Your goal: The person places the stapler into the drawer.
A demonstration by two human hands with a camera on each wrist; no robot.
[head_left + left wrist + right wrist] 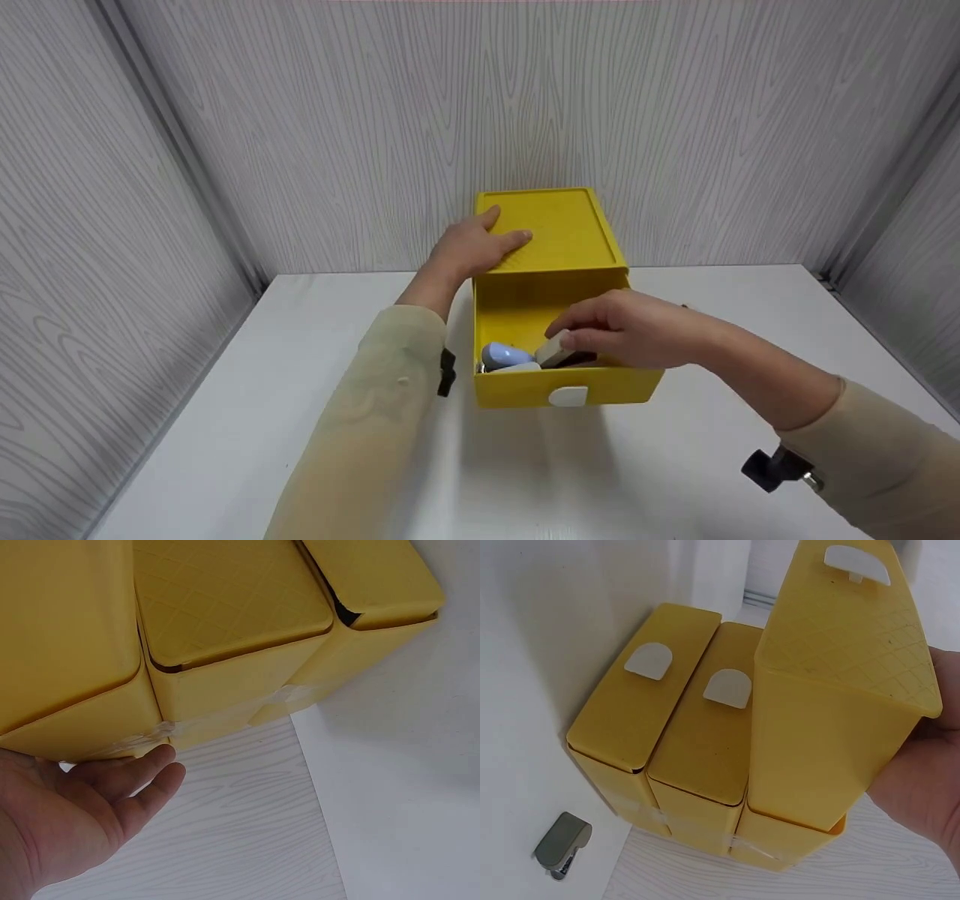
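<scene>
1. My right hand (626, 326) reaches into the open top drawer (559, 360) from the right. Its fingers (577, 324) are curled round a small beige-grey object with a dark underside, probably a small stapler (556, 349), and pinch it from above, just inside the drawer's front wall.
2. The stapler lies tilted, its long axis running from the drawer's front left toward the back right, under my fingertips. It is already in my right hand, so that hand is far nearer to it than my left.
3. Just to the left of it in the drawer sit a pale blue rounded item (504, 354) and something white (517, 367) beside it; I cannot tell what either is.
4. My left hand (472, 246) lies flat on the lid of the yellow drawer cabinet (555, 225), fingers straight and relaxed, gripping nothing, pressing down near its left edge.
5. The drawer is pulled out toward me, and its white handle tab (568, 396) faces me on the front wall.
6. The right wrist view shows two more drawers (682, 716), both closed, below the open one.
7. A separate grey stapler (561, 844) lies on the white table (675, 465) beside the cabinet, well apart from both hands.
8. Wood-grain panels (375, 112) close in the table behind and on both sides.
</scene>
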